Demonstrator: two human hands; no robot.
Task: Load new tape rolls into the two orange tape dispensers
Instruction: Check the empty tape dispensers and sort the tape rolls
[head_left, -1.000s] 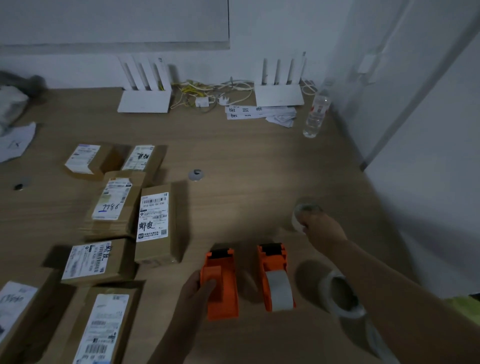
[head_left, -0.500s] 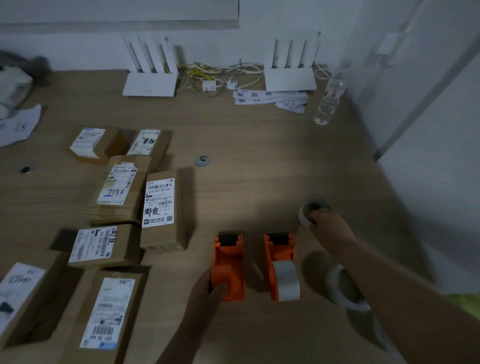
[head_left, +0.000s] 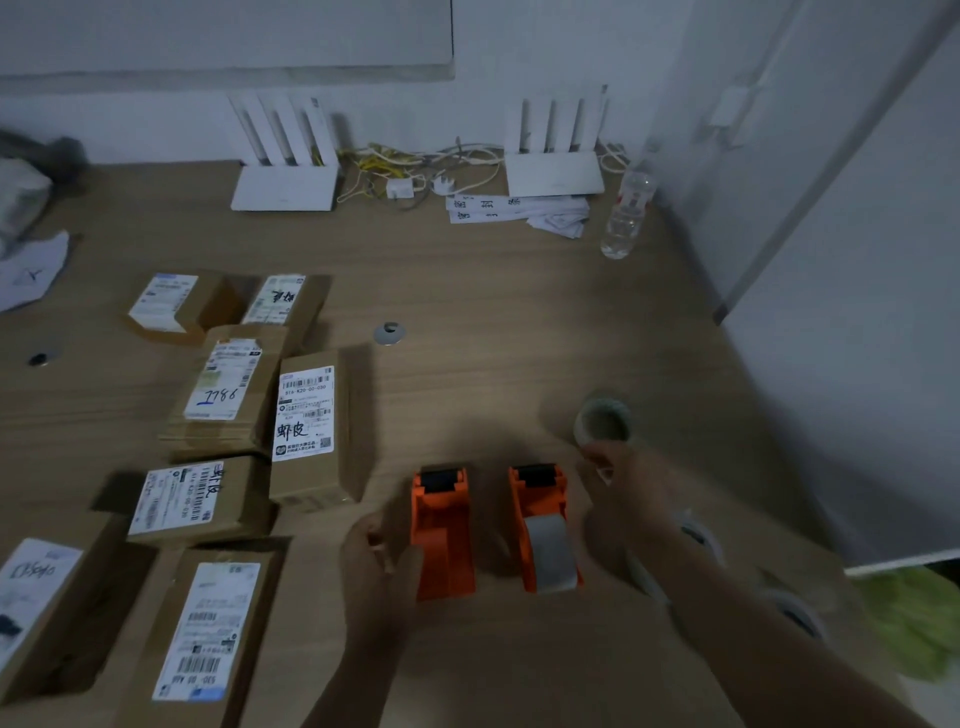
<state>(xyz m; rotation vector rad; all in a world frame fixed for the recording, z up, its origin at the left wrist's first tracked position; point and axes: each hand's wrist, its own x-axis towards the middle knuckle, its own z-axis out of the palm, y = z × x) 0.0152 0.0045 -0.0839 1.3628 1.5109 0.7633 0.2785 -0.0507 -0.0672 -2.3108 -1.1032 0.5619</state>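
Two orange tape dispensers stand side by side near the table's front. The left dispenser (head_left: 444, 535) has no roll in it. The right dispenser (head_left: 535, 493) carries a grey-white tape roll (head_left: 551, 553). My left hand (head_left: 376, 571) lies against the left dispenser's left side and grips it. My right hand (head_left: 626, 486) hovers just right of the right dispenser, its bent fingers just short of a small, nearly bare roll (head_left: 602, 422) standing on the table. Larger white tape rolls (head_left: 698, 538) lie partly hidden under my right forearm.
Several labelled cardboard parcels (head_left: 311, 426) fill the table's left half. Two white routers (head_left: 285, 187) with cables, paper slips and a water bottle (head_left: 623, 218) line the back. A cable grommet (head_left: 389, 332) sits mid-table. A wall corner bounds the right edge, with something green (head_left: 914, 618) beside it.
My right hand has let go of the small roll and drawn back toward me. My left hand has slid from the top of the left dispenser to its left side.
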